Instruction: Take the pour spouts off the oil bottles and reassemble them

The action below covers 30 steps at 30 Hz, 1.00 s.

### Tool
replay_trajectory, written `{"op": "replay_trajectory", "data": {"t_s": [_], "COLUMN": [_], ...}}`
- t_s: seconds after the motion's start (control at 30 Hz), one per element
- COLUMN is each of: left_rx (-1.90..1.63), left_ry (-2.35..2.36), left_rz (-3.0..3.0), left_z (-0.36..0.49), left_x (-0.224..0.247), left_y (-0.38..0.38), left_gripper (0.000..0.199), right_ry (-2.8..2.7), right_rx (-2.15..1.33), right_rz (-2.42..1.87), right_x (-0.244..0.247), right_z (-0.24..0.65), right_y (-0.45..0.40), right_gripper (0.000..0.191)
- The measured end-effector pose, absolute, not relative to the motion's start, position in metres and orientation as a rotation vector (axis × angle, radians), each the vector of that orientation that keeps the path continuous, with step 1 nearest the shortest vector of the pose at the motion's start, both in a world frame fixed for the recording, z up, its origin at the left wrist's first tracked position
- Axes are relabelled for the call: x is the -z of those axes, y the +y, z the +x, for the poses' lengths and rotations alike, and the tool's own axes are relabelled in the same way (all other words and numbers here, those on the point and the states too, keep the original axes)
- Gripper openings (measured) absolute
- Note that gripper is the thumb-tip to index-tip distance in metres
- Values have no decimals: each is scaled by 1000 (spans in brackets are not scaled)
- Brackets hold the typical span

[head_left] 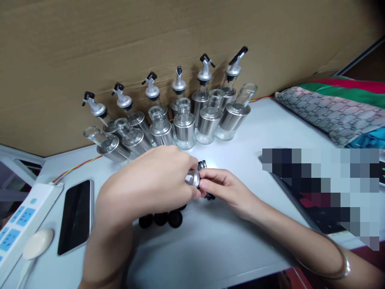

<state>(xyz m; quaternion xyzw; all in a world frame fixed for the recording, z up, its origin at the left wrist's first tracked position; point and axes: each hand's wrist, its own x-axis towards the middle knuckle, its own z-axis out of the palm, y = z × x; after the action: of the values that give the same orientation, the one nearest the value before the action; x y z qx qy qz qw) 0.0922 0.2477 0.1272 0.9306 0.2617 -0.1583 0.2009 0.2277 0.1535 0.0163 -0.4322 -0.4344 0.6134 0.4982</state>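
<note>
Over the middle of the table, my left hand (153, 180) and my right hand (222, 184) meet on a silver bottle pourer (194, 178). The left fingers curl round its far side, mostly hidden behind the back of the hand. My right thumb and forefinger pinch its other end. Small black parts (210, 196) show just behind the fingertips; whether they touch the pourer I cannot tell. Below the left hand lie several round black caps or stoppers (175, 219). Just beyond my hands stands a front row of glass bottles (184, 124) with steel sleeves and bare necks.
Behind them, several like bottles carry silver pourers (152, 91) with black levers, against a cardboard wall (120, 40). To the left lie a phone (75, 216), a power strip (21, 224) and a white round-ended object (38, 244). A patterned cushion (333, 112) lies at right, near a blurred-out area.
</note>
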Motion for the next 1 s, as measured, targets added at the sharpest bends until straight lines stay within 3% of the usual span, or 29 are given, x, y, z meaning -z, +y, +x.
{"op": "replay_trajectory", "data": {"t_s": [0.3, 0.5, 1.0], "left_rx": [455, 495, 477], "left_ry": [788, 741, 720], "left_rz": [2584, 2589, 2564], "left_z": [95, 94, 93], "left_x": [-138, -142, -143], "left_y": [244, 245, 245], "left_gripper": [15, 17, 25], "right_ry": [-1032, -1198, -1701], "right_rx": [-1315, -1090, -95], "right_rz": [-1061, -1074, -1057], "right_x": [-21, -17, -25], "right_z": [222, 222, 229], "right_y": [149, 145, 147], "right_gripper": [27, 13, 15]}}
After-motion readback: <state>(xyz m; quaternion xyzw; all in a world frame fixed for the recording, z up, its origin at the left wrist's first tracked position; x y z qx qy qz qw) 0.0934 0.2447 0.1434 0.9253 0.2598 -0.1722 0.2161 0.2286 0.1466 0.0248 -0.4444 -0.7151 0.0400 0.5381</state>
